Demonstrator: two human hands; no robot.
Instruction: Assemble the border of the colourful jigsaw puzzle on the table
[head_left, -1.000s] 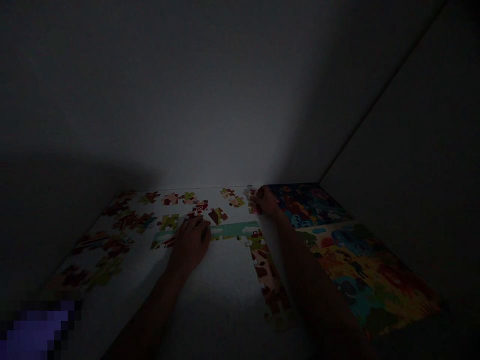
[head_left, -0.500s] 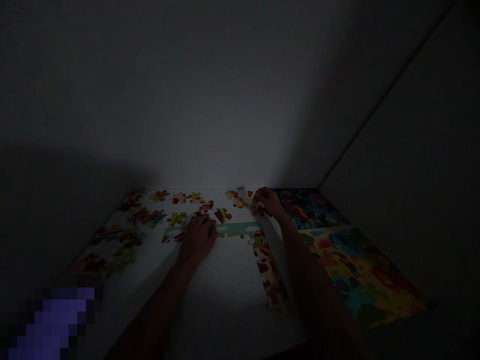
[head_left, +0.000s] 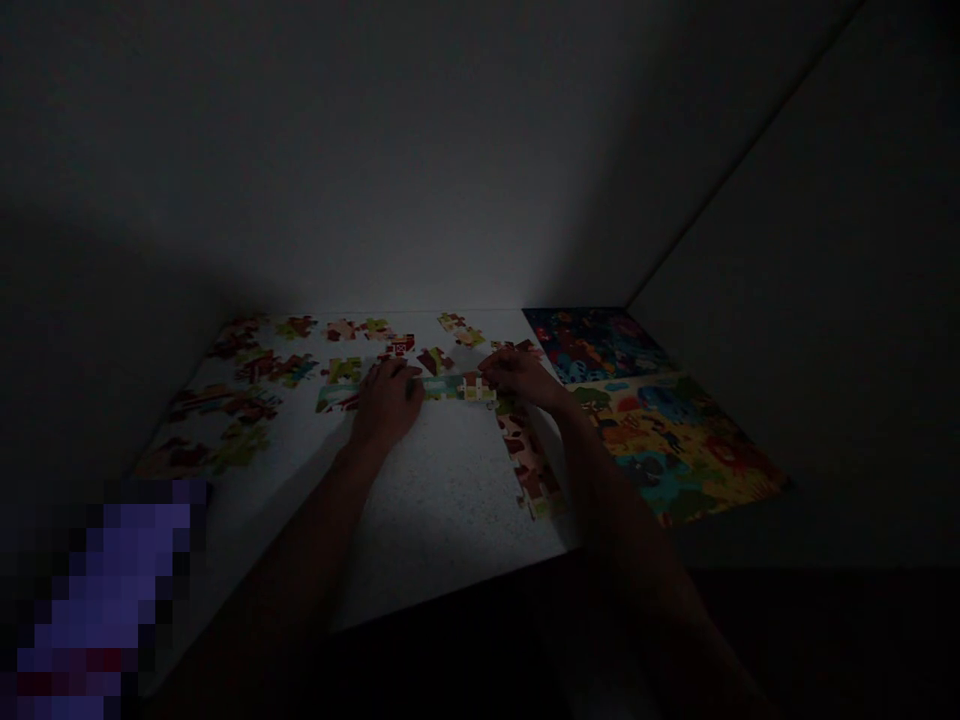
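Seen through the head camera, my left hand (head_left: 390, 405) lies palm down across the blue-green strip of joined cardboard puzzle pieces (head_left: 441, 387), its fingers loosely bent and slightly parted; I see nothing gripped in it. My right hand (head_left: 521, 378) is pinched, thumb and fingertips nearly together, on a pale yellow, white and brown puzzle piece (head_left: 478, 388), which overlaps the right part of the strip in this view. From the strip's right end a brown-and-pink column of joined pieces (head_left: 529, 460) runs toward the near side of the white tabletop (head_left: 442, 500). Loose multicoloured pieces (head_left: 229, 405) lie along the left and far sides; at right are a dark blue picture puzzle (head_left: 592, 342) and, nearer, a yellow-orange picture puzzle (head_left: 697, 440).

I judge the step in hand to be trying the held piece against the joined border. The next move calls for matching its tabs to the strip's lower edge before pressing, with the left hand steadying.

Hidden or unclear: the strip beneath my left palm; the held piece's right edge, and whether it touches the strip; detail in the dim left pile. A purple pixelated patch (head_left: 105, 590) masks the near left corner.
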